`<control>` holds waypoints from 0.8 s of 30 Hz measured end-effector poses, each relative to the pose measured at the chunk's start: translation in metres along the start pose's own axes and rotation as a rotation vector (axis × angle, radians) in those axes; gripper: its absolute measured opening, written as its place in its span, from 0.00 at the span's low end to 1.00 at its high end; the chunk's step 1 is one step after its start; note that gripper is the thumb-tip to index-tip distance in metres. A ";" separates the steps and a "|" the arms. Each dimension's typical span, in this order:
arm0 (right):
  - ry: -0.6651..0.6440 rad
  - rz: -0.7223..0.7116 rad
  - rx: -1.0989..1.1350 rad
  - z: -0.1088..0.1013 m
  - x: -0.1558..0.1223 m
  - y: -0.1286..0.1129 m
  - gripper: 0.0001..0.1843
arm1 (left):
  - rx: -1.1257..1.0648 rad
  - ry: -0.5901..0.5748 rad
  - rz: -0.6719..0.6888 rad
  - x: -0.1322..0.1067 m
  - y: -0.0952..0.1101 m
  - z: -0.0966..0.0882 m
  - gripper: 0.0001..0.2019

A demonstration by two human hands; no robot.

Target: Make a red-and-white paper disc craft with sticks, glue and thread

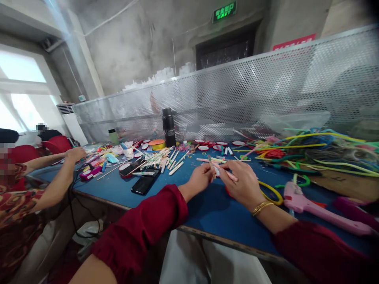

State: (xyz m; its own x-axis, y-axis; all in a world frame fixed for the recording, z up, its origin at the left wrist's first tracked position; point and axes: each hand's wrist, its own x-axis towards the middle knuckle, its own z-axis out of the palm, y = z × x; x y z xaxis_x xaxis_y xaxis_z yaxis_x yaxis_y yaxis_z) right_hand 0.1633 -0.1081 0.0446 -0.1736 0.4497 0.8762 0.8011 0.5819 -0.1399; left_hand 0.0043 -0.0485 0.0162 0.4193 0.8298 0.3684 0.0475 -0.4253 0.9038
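Note:
My left hand (201, 178) is closed in a pinch above the blue table, its fingertips meeting those of the other hand. My right hand (243, 182), with a gold bracelet (262, 208) at the wrist, is curled with thumb and fingers pressed together. A small whitish piece (216, 172) shows between the fingertips. It is too small and too covered to name. Several pale, thin sticks lie just beyond the hands. To the right of my right hand rests a pink glue gun (308, 205), with a yellow loop (271, 194) near its nozzle.
A black phone (146, 182) and a pile of pale rolled sticks (177, 162) lie to the left. A black bottle (168, 128) stands at the back before a perforated metal screen (231, 94). Colourful pipe cleaners (334, 148) heap at right. A co-worker's arm (56, 185) reaches over the table's left end.

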 end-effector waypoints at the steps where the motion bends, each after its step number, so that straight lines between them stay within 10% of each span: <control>1: 0.002 0.001 0.008 0.000 0.000 0.000 0.09 | -0.011 -0.001 0.007 0.000 -0.001 0.000 0.16; 24: 0.025 0.020 0.004 -0.002 0.001 -0.003 0.09 | -0.063 -0.012 0.035 0.000 -0.003 0.001 0.19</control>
State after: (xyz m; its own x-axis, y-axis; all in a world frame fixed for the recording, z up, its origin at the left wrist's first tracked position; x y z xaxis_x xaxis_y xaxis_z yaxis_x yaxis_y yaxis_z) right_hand 0.1624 -0.1109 0.0467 -0.1430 0.4445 0.8843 0.8021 0.5755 -0.1596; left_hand 0.0047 -0.0479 0.0133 0.4303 0.8103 0.3978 -0.0247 -0.4299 0.9025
